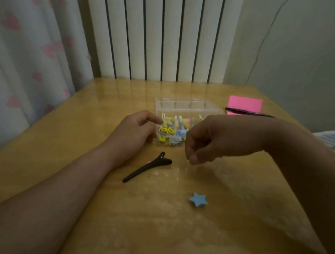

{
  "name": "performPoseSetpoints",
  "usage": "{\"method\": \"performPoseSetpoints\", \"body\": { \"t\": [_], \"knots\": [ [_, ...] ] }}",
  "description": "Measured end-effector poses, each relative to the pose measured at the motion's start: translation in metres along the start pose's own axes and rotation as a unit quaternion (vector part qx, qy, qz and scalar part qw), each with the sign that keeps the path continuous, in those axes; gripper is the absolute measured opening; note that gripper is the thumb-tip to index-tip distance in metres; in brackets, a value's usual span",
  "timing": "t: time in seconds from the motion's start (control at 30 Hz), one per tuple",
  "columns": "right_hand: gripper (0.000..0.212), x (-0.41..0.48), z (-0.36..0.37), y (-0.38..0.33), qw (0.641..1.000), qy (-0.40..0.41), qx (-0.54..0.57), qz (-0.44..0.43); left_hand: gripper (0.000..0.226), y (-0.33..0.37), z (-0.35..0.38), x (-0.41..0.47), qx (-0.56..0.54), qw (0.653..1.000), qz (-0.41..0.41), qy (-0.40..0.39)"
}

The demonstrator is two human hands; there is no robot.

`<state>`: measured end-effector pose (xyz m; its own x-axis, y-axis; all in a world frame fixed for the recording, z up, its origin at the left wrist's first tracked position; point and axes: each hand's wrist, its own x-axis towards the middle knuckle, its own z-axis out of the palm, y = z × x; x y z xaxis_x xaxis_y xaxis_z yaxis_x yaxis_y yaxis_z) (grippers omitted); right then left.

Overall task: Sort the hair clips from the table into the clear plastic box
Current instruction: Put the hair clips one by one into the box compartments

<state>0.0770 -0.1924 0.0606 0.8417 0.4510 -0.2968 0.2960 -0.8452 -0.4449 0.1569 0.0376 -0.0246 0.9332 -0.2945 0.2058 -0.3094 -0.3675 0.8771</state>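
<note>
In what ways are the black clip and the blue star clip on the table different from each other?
The black clip is long and thin like a beak, while the blue star clip is small and star-shaped. The black clip is dark and glossy; the star is pale blue and matte. The black clip lies between the two hands, close to the clear plastic box; the star lies nearer the camera, apart from everything. Both rest loose on the wooden table, outside the box.

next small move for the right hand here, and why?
Probably lower the right hand onto the black clip and pick it up. The hand is curled above the table, apparently holding nothing, and the clip lies loose just to its left; the star clip lies nearer the camera, farther from the box.
</note>
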Motion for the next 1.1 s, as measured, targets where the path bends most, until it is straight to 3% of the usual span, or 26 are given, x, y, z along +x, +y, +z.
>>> {"method": "performPoseSetpoints", "body": {
  "t": [0.2,0.33,0.53,0.67,0.77,0.83,1.1],
  "knots": [
    [0.034,-0.023,0.03,-0.004,0.996,-0.091,0.014,-0.004,0.023,0.0,-0.001,0.001,0.015,1.0,0.005,0.002],
    [0.03,-0.019,0.043,-0.004,0.997,-0.074,-0.018,-0.011,0.024,-0.003,-0.002,0.001,0.022,1.0,0.005,-0.004],
    [0.014,-0.007,0.051,0.007,0.989,0.133,0.056,-0.044,0.02,-0.006,-0.001,0.003,0.021,1.0,0.013,-0.005],
    [0.01,0.0,0.035,0.025,0.909,0.39,0.144,-0.029,0.015,-0.007,-0.001,0.004,0.017,1.0,0.016,-0.006],
    [0.01,0.006,0.021,0.055,0.849,0.504,0.155,0.041,0.011,-0.007,0.001,0.005,0.025,0.999,0.025,-0.003],
    [0.007,0.011,0.019,0.074,0.842,0.516,0.131,0.082,0.012,-0.007,0.001,0.005,0.027,0.999,0.028,-0.002],
    [0.01,0.032,0.022,0.099,0.877,0.451,0.066,0.15,0.014,-0.008,0.0,0.006,0.025,0.999,0.026,-0.002]
  ]
}}
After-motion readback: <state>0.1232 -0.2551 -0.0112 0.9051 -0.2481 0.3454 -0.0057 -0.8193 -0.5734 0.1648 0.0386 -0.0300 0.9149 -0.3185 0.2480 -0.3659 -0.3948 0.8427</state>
